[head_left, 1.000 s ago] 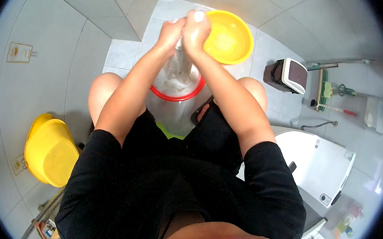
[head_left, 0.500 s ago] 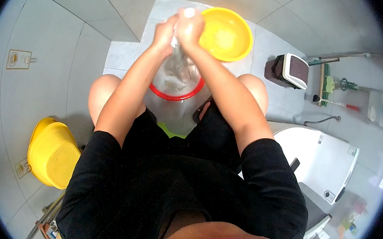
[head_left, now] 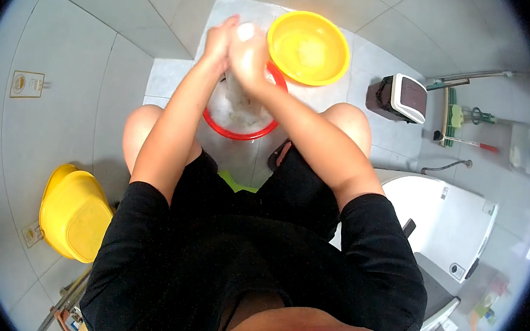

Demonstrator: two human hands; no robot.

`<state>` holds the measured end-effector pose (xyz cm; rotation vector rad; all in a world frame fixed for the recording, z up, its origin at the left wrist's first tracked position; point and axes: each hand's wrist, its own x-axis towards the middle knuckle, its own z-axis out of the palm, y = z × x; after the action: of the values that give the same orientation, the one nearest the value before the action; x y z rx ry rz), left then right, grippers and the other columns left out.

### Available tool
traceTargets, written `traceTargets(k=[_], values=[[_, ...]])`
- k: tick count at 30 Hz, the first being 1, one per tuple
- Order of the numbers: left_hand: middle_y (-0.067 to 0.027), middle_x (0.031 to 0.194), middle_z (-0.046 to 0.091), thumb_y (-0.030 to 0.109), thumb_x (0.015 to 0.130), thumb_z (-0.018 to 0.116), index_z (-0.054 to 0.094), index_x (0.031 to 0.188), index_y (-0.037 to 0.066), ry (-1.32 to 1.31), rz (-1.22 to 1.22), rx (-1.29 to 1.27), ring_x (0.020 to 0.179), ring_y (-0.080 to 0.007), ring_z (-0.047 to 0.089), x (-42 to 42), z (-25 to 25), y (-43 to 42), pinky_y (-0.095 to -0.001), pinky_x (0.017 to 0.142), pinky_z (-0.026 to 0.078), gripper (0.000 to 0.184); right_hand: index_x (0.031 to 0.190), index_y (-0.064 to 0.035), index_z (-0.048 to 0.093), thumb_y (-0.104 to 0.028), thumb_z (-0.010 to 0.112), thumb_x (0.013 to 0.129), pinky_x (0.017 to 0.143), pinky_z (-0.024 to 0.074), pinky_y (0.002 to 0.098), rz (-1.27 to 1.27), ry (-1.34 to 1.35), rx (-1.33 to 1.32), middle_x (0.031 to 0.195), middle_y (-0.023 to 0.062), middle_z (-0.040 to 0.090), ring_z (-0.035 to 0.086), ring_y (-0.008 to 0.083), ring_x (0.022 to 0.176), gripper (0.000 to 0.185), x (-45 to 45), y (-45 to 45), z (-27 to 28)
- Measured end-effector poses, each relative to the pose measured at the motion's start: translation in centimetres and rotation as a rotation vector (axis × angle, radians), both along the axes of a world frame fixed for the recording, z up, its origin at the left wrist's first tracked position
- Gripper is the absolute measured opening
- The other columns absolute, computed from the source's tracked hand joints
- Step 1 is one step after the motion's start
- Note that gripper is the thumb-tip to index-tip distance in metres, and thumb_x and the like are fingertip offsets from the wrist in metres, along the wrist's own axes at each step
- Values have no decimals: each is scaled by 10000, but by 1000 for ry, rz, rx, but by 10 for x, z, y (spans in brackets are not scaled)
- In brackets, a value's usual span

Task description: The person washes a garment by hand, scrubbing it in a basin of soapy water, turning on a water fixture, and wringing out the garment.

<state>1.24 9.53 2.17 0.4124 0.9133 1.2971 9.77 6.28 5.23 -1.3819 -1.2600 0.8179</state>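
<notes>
My left hand (head_left: 217, 42) and my right hand (head_left: 247, 53) are pressed together above the far side of a red-rimmed basin (head_left: 237, 136). Between them they grip a pale, wet cloth (head_left: 236, 87), part of which hangs down into the basin. A blob of white foam (head_left: 245, 32) sits on the back of my right hand. Suds and more pale fabric fill the basin below. My fingers are slightly blurred, and the gripped part of the cloth is mostly hidden.
Just right of my hands, a yellow basin (head_left: 328, 71) holding some water stands on the tiled floor. Further right is a lidded bin (head_left: 410, 98). A white toilet (head_left: 420, 209) is by my right elbow; a yellow tub (head_left: 80, 213) hangs at the left wall.
Both hands have shifted left and slightly toward me, away from the yellow basin's rim. More white suds show in the red-rimmed basin.
</notes>
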Motion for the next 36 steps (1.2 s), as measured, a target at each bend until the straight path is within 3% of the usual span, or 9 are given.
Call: traceTargets(k=[7,13,17,20,25,29,31,35,36], values=[[-94,891,700,282,963,631,669,982,-32,400,183,-63,814,-194,666,39,26,-29,-370,759,523,317,815,-10,647,-256,692,837,690,498,519,-102,127,-177,755,253,657,658,464,787,251,26,37,1],[-75,892,701,295,948,670,686,968,16,-206,134,-79,792,-184,654,23,8,-21,-335,710,515,280,773,7,632,-193,652,882,640,498,462,45,2,119,738,222,679,659,345,664,228,12,21,-1],[-115,944,707,305,970,618,652,978,16,435,191,4,822,-226,687,35,38,-35,-370,747,565,290,791,6,634,-180,683,871,642,500,444,-125,371,-26,726,155,687,651,257,668,208,19,33,-19],[-106,903,708,267,959,648,647,1017,-30,-111,101,-181,799,-224,688,-8,18,-15,-386,729,559,303,791,17,618,-161,657,884,647,503,443,-23,71,130,728,174,678,649,281,671,204,-1,-7,11],[-92,863,695,281,964,646,647,951,-6,147,299,-91,733,-227,679,36,25,-30,-390,676,559,287,769,7,570,-198,675,873,628,481,412,-91,272,43,680,153,618,578,260,626,252,18,24,9],[-89,877,697,264,962,656,666,1020,-24,-293,-45,-42,774,-209,679,-14,-30,-5,-369,718,549,294,735,-3,587,-187,655,872,620,491,463,42,-111,169,664,198,629,655,335,661,239,-4,-10,15],[-80,850,698,261,966,650,667,1034,-22,-86,305,-81,722,-217,678,34,15,-31,-384,676,553,291,731,-2,582,-190,659,868,615,487,460,20,-107,193,654,192,616,622,328,619,245,14,23,8],[-110,917,701,236,980,625,649,1056,-43,185,280,-83,798,-219,689,29,33,-29,-382,687,563,290,723,3,561,-202,668,836,599,472,444,-135,290,92,671,211,621,559,360,591,258,2,3,18],[-120,918,697,252,965,646,648,1031,-51,-156,140,-60,818,-211,687,-1,0,-10,-377,701,567,310,708,0,543,-179,656,842,588,468,435,-7,115,116,649,192,615,569,330,588,250,-4,-14,27]])
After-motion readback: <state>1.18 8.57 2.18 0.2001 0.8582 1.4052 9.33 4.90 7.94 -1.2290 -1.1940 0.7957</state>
